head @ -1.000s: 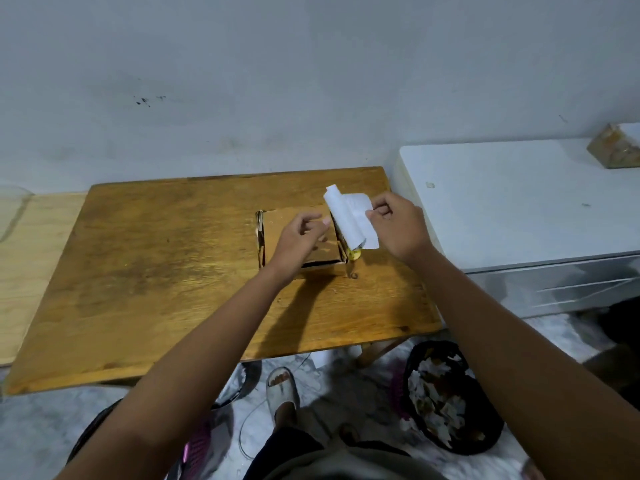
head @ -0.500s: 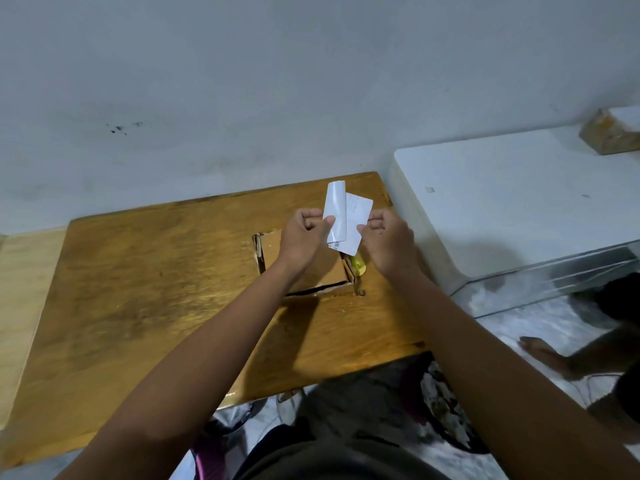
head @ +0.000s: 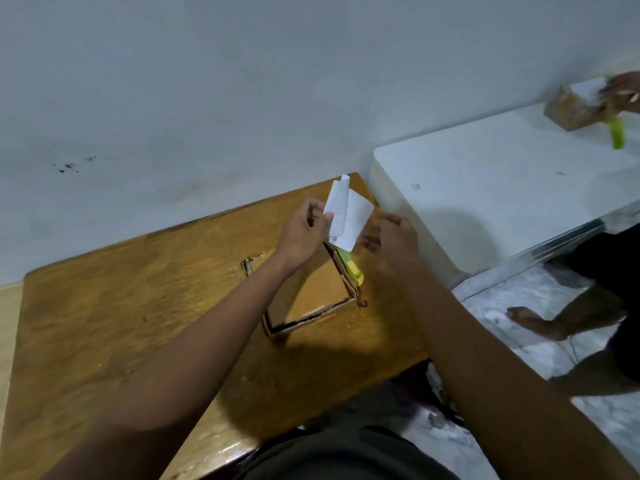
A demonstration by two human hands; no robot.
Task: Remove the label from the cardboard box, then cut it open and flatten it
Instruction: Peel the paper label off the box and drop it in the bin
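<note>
- your left hand pinches the label by its left edge, centre of frame, lifted clear above the cardboard box. looks fully peeled, partly curled over on itself, prob sticky side folding in.
- your right hand sits just right of the label w/ fingers loose & spread, gripping nothing; can't tell if the tips touch the paper, there's blur.
- box lies low on the wooden table, just below both hands, brown top face bare. not cut or flattened yet.
- yellow-green cutter rests along the box's right edge, right under the label, so it's in easy reach of the free hand. likely next grab.
- judgement: label step about done; label held up & away so it won't re-stick to the box. needs dumping somewhere first.
- white cabinet fills the right of frame, butted against the table.
- upper right corner: another person's hand on a second box w/ a green tool, blurred. their bare foot shows at right on the floor.
</note>
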